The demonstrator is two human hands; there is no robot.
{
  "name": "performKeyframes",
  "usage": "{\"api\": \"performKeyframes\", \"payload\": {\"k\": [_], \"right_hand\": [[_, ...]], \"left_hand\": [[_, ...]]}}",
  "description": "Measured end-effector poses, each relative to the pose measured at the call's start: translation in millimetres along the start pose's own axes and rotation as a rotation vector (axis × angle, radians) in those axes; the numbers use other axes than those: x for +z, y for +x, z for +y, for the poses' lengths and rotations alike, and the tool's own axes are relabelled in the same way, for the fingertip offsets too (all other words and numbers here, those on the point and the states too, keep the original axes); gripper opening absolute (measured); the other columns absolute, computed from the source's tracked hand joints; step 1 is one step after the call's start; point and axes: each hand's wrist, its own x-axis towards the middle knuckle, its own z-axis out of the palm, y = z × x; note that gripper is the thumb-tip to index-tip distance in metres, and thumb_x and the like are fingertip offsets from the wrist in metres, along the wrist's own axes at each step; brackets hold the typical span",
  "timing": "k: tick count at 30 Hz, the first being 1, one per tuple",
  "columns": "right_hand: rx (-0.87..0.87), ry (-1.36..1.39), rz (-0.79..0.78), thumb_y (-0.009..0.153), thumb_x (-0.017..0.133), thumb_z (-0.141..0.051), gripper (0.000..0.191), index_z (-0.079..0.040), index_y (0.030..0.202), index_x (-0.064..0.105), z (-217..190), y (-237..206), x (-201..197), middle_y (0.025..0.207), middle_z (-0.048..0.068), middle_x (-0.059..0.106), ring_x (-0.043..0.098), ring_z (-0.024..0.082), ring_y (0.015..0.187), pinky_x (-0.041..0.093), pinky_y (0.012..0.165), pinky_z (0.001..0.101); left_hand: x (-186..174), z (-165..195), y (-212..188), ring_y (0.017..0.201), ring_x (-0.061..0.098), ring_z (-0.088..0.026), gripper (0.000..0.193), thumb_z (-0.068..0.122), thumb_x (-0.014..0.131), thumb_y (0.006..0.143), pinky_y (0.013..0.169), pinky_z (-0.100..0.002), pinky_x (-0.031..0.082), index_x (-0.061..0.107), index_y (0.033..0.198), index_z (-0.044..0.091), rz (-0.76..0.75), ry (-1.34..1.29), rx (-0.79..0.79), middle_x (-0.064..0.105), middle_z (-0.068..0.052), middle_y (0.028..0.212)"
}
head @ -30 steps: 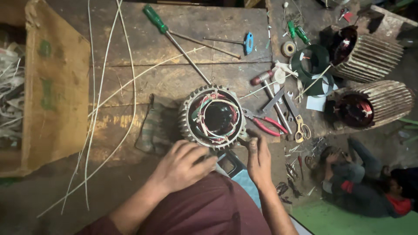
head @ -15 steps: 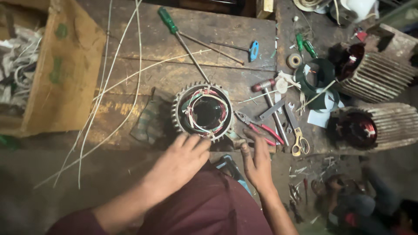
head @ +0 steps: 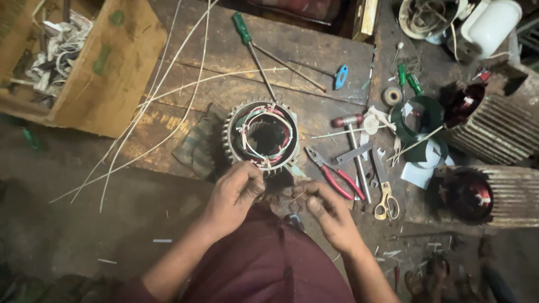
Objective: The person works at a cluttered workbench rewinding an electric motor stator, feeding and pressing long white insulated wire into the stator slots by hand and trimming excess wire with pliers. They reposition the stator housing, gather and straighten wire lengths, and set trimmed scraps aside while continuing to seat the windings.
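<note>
The round grey motor stator (head: pixel 261 136) is dull cast metal with a toothed rim, its bore lined with glossy copper windings and smooth white and red plastic-sleeved wires, and it sits on a worn, rough wooden board (head: pixel 224 62) stained dark with grime. Right of it lie red-handled metal pliers (head: pixel 336 173), yellow-handled scissors (head: pixel 386 203) and a hammer (head: pixel 352 150) with a matt steel shaft, while far on the board a green plastic-handled screwdriver (head: pixel 252 49) shows a dull metal shank. The bare left hand (head: pixel 233 197) and right hand (head: pixel 328 216) look smudged and matt above smooth maroon cloth (head: pixel 264 264).
</note>
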Motion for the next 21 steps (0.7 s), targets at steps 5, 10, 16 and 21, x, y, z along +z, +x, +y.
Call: {"api": "performKeyframes", "payload": {"k": [5, 10, 16, 21], "right_hand": [[0.107, 0.256, 0.01, 0.092, 0.073, -0.008, 0.021, -0.001, 0.111, 0.065, -2, -5, 2, 0.105, 0.003, 0.064, 0.06, 0.013, 0.1, 0.048, 0.092, 0.0308], [0.102, 0.215, 0.267, 0.09, 0.071, -0.003, 0.025, -0.002, 0.115, 0.066, -11, -1, 0, 0.1, 0.005, 0.067, 0.063, 0.014, 0.091, 0.051, 0.082, 0.0305], [-0.175, 0.298, 0.231, 0.097, 0.069, -0.006, 0.041, -0.005, 0.134, 0.052, -17, -2, 2, 0.104, 0.005, 0.063, 0.06, 0.014, 0.097, 0.05, 0.087, 0.0306], [-0.18, -0.073, 0.238, 0.102, 0.064, -0.01, 0.033, -0.004, 0.131, 0.053, -24, -1, -1, 0.106, 0.004, 0.061, 0.06, 0.012, 0.1, 0.051, 0.089, 0.0279]], "left_hand": [[10, 1, 2, 0.085, 0.063, -0.027, 0.031, 0.034, 0.064, 0.1, 0.079, -0.037, 0.051, 0.058, 0.095, 0.004, 0.082, 0.124, 0.084, 0.061, -0.009, 0.089], [11, 18, 4, 0.09, 0.063, -0.03, 0.026, 0.033, 0.07, 0.092, 0.086, -0.043, 0.048, 0.066, 0.092, 0.007, -0.066, 0.358, 0.306, 0.064, -0.008, 0.089], [23, 44, 9, 0.096, 0.068, -0.029, 0.018, 0.018, 0.068, 0.093, 0.083, -0.041, 0.054, 0.071, 0.108, 0.007, -0.129, 0.275, 0.272, 0.068, -0.009, 0.101], [21, 55, 16, 0.093, 0.069, -0.033, 0.017, 0.012, 0.069, 0.095, 0.078, -0.04, 0.055, 0.068, 0.109, 0.004, -0.21, 0.132, 0.14, 0.066, -0.013, 0.102]]}}
